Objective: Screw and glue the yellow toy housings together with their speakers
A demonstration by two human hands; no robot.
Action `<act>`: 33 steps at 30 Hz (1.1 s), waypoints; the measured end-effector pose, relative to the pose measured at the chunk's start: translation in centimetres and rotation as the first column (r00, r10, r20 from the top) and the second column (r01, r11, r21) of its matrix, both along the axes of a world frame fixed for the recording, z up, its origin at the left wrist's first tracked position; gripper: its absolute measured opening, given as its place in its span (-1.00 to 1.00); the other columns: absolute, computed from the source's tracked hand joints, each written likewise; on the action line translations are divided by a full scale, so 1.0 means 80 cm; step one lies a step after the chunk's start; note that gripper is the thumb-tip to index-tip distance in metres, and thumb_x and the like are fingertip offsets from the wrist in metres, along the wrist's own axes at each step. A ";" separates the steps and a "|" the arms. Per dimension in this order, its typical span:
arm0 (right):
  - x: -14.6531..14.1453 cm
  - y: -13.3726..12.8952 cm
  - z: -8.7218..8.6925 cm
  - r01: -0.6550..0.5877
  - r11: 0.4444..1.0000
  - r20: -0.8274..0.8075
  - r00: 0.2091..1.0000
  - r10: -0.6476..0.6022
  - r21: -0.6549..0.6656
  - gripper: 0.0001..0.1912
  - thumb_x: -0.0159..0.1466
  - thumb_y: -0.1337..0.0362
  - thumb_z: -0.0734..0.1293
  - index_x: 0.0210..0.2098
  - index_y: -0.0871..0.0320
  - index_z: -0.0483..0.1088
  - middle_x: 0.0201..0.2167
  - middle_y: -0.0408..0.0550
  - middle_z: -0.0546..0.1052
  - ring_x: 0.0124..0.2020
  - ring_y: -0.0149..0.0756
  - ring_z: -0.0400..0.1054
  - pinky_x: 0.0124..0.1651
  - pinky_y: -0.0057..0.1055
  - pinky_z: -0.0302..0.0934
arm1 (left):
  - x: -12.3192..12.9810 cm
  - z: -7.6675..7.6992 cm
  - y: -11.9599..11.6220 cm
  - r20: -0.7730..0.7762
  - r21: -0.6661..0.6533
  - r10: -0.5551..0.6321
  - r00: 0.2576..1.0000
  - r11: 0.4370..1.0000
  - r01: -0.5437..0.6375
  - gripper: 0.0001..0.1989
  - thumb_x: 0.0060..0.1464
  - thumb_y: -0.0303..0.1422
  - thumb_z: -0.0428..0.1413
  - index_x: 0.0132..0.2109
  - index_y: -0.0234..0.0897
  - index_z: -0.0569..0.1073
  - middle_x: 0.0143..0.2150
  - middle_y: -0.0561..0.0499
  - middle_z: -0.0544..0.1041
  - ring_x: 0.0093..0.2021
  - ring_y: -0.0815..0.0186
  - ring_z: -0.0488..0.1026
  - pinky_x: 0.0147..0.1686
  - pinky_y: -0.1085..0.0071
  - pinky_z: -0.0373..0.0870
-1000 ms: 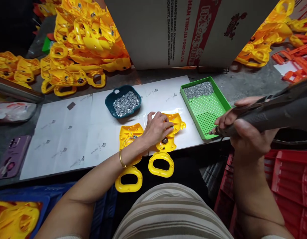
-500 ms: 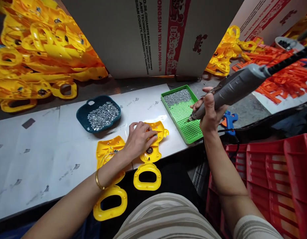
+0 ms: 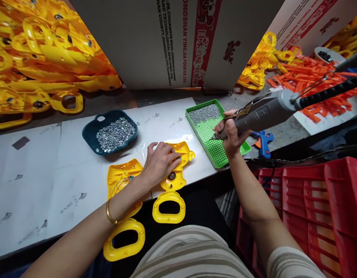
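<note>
My left hand (image 3: 161,162) is closed, its bent fingers pressed down inside a yellow plastic shell half (image 3: 182,148). A small part shows by the fingertips, too hidden to name. A round dark speaker (image 3: 171,176) sits lower in this shell, above its loop handle. Partly beneath my left forearm lies another yellow shell half (image 3: 116,175), with thin wires inside. My right hand (image 3: 232,135) is wrapped round a grey electric screwdriver (image 3: 258,116), its tip pointing down-left over a green perforated tray (image 3: 219,154). Small silver screws (image 3: 205,112) fill the tray's far end.
A dark teal dish (image 3: 90,133) of shiny metal pieces stands left of my left hand. Yellow shells (image 3: 65,54) are heaped at far left, orange parts (image 3: 305,77) at right. A large carton (image 3: 155,46) stands behind. A blue glue gun (image 3: 265,143) and red crate (image 3: 308,193) are at right.
My right hand and the screwdriver have shifted slightly left, further over the green tray. My left hand stays on the same shell half. The whole view has moved a little.
</note>
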State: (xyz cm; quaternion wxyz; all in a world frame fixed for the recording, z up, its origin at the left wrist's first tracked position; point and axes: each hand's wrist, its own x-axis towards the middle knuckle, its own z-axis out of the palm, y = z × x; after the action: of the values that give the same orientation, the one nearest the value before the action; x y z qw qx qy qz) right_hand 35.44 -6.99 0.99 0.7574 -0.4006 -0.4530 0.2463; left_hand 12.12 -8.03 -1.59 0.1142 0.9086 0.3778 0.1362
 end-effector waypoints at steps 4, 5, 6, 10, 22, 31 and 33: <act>-0.003 0.007 -0.004 -0.027 1.000 0.003 1.000 0.027 0.004 -0.67 0.15 -0.05 0.41 -0.28 0.02 0.34 -0.68 -0.34 0.28 -0.71 -0.47 0.21 -0.58 -0.44 0.24 | 0.001 0.001 -0.001 0.000 -0.008 0.003 1.000 1.000 -0.003 -0.82 0.24 -0.29 0.09 -0.15 -0.17 0.58 -0.25 -0.03 0.48 -0.16 0.18 0.34 0.02 0.01 0.10; -0.003 0.008 -0.005 -0.030 1.000 0.007 1.000 0.030 0.004 -0.67 0.15 -0.05 0.41 -0.28 0.02 0.34 -0.67 -0.34 0.28 -0.71 -0.47 0.21 -0.59 -0.44 0.24 | 0.001 0.001 -0.001 0.002 -0.010 0.006 1.000 1.000 -0.006 -0.82 0.24 -0.30 0.09 -0.15 -0.17 0.59 -0.26 -0.03 0.48 -0.16 0.18 0.34 0.02 0.01 0.10; -0.004 0.009 -0.005 -0.032 0.999 0.013 0.999 0.032 0.001 -0.67 0.15 -0.05 0.40 -0.28 0.03 0.34 -0.67 -0.34 0.28 -0.71 -0.47 0.21 -0.59 -0.44 0.24 | 0.001 0.001 -0.001 0.005 -0.011 0.009 1.000 1.000 -0.009 -0.82 0.24 -0.30 0.09 -0.15 -0.16 0.59 -0.26 -0.03 0.48 -0.16 0.19 0.34 0.03 0.01 0.10; -0.003 0.011 -0.005 -0.024 1.000 0.024 0.999 0.024 0.004 -0.66 0.16 -0.06 0.40 -0.29 0.04 0.34 -0.68 -0.34 0.27 -0.72 -0.48 0.20 -0.61 -0.45 0.23 | 0.001 0.001 -0.001 0.004 -0.008 0.004 1.000 1.000 -0.004 -0.82 0.25 -0.31 0.08 -0.15 -0.16 0.59 -0.25 -0.03 0.47 -0.16 0.20 0.34 0.04 0.02 0.09; -0.002 0.011 -0.010 -0.025 1.000 0.094 0.995 0.024 0.008 -0.68 0.16 -0.06 0.38 -0.25 0.01 0.36 -0.64 -0.31 0.27 -0.70 -0.45 0.20 -0.58 -0.42 0.21 | 0.002 0.004 -0.002 0.003 -0.018 0.002 1.000 1.000 -0.002 -0.82 0.25 -0.30 0.08 -0.17 -0.18 0.58 -0.25 -0.04 0.47 -0.15 0.19 0.33 0.04 0.01 0.08; -0.041 -0.037 0.058 -0.204 0.976 0.020 0.979 0.203 0.082 -0.74 0.20 -0.04 0.34 -0.26 -0.04 0.36 -0.67 -0.29 0.25 -0.71 -0.42 0.18 -0.58 -0.39 0.26 | 0.006 0.009 -0.004 -0.027 -0.069 0.025 0.999 0.997 -0.027 -0.83 0.23 -0.30 0.10 -0.18 -0.18 0.60 -0.25 -0.04 0.48 -0.14 0.19 0.32 0.06 0.02 0.07; -0.055 -0.045 0.060 -0.269 0.962 0.004 0.963 0.269 0.046 -0.71 0.19 -0.08 0.35 -0.27 -0.04 0.34 -0.68 -0.30 0.23 -0.72 -0.42 0.17 -0.60 -0.39 0.24 | 0.007 0.009 -0.004 -0.028 -0.076 0.033 0.999 0.996 -0.035 -0.83 0.22 -0.30 0.10 -0.18 -0.18 0.60 -0.25 -0.05 0.48 -0.14 0.18 0.32 0.04 0.02 0.07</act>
State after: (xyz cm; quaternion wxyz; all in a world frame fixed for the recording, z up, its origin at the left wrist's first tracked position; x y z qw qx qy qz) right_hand 31.00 -10.60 5.77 0.7263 -0.3175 -0.5080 0.3370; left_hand 12.67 -8.34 -0.84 0.1417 0.8988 0.3997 0.1114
